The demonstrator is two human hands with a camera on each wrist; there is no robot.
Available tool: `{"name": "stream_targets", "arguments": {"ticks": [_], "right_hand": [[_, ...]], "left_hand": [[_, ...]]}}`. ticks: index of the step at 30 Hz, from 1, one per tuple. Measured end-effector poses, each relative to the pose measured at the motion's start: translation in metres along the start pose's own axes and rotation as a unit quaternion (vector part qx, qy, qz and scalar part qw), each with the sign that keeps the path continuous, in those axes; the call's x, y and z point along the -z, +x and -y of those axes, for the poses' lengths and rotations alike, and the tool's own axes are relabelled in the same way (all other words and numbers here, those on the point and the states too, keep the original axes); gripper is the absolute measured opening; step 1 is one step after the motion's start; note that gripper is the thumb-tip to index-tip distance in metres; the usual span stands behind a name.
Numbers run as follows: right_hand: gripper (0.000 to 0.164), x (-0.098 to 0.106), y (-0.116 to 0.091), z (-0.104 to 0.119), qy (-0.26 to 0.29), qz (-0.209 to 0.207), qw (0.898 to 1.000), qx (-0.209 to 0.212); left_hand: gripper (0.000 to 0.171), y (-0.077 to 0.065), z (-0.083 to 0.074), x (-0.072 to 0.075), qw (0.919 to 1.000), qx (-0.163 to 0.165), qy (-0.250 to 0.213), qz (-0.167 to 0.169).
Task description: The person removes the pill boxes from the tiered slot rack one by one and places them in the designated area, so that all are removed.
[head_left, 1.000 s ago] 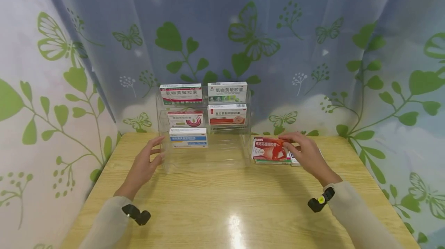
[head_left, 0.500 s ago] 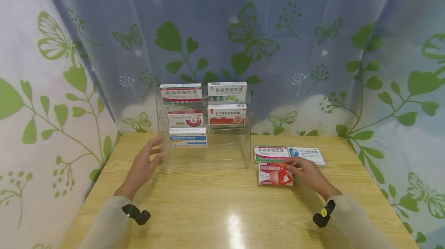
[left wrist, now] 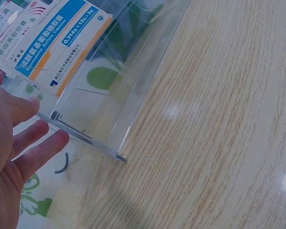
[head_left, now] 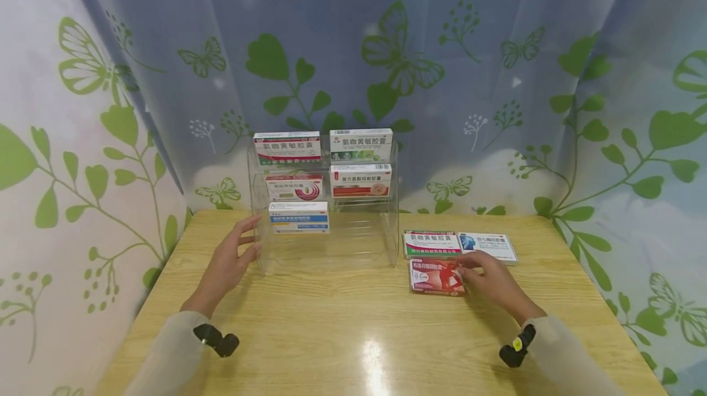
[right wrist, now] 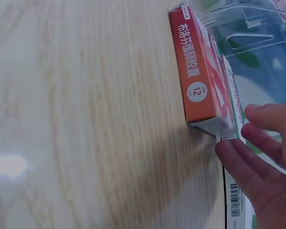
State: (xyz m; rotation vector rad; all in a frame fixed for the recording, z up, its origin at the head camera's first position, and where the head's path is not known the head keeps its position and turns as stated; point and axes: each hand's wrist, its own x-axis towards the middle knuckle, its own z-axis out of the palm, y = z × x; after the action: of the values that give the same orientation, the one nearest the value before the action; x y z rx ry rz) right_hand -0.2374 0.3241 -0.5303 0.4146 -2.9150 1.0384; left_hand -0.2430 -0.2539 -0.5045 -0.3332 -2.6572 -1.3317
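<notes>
My right hand (head_left: pixel 493 280) is at the right end of a red medicine box (head_left: pixel 433 277), which lies on the table. In the right wrist view its relaxed fingers (right wrist: pixel 236 164) are right at the near end of that red box (right wrist: pixel 196 76), not wrapped round it. My left hand (head_left: pixel 223 267) stands at the left side of a clear tiered display rack (head_left: pixel 359 256), fingertips against its side panel and fingers loosely spread. On the rack's lower tier sits a blue-and-white medicine box (head_left: pixel 299 219); its left wrist view shows the printed front (left wrist: pixel 62 40).
Higher on the rack are a red-striped box (head_left: pixel 288 150), a green-and-white box (head_left: pixel 361 146), a pink-ringed box (head_left: pixel 294 188) and an orange-banded box (head_left: pixel 361 182). Behind the red box lie a green-and-red box (head_left: pixel 431 244) and a blue-pictured box (head_left: pixel 491 247). Patterned curtains (head_left: pixel 342 46) surround the table.
The red box has come off the green-and-red box toward the front and now lies before it. My right hand moved with it, then its fingers loosened. My left hand has stayed put.
</notes>
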Motion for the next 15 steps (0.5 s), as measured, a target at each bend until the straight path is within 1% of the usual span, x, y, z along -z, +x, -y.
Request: {"name": "stream_targets", "arguments": {"ticks": [3,7,9,13,15], "right_hand": [[0.030,0.0000,-0.0006,-0.0017,-0.005,0.013,1.000,-0.013],[0.038,-0.0006,0.0000,-0.0037,-0.006,0.059,0.998,-0.029],[0.041,-0.0013,0.0001,-0.0055,-0.008,0.075,0.997,-0.028],[0.041,-0.0026,-0.0003,-0.0079,-0.007,0.077,0.997,-0.019],[0.040,-0.0027,-0.0007,-0.0092,-0.003,0.076,0.997,-0.022]], "left_hand": [[0.062,-0.0001,-0.0002,0.0005,1.0000,0.001,0.001,0.000],[0.062,-0.0007,-0.0006,0.0007,1.0000,0.004,-0.002,-0.001],[0.062,-0.0007,-0.0006,0.0004,1.0000,0.005,-0.002,0.000],[0.063,-0.0003,-0.0003,-0.0004,1.0000,0.006,0.002,0.000],[0.063,0.0000,0.0000,-0.0006,1.0000,0.004,0.004,0.000]]}}
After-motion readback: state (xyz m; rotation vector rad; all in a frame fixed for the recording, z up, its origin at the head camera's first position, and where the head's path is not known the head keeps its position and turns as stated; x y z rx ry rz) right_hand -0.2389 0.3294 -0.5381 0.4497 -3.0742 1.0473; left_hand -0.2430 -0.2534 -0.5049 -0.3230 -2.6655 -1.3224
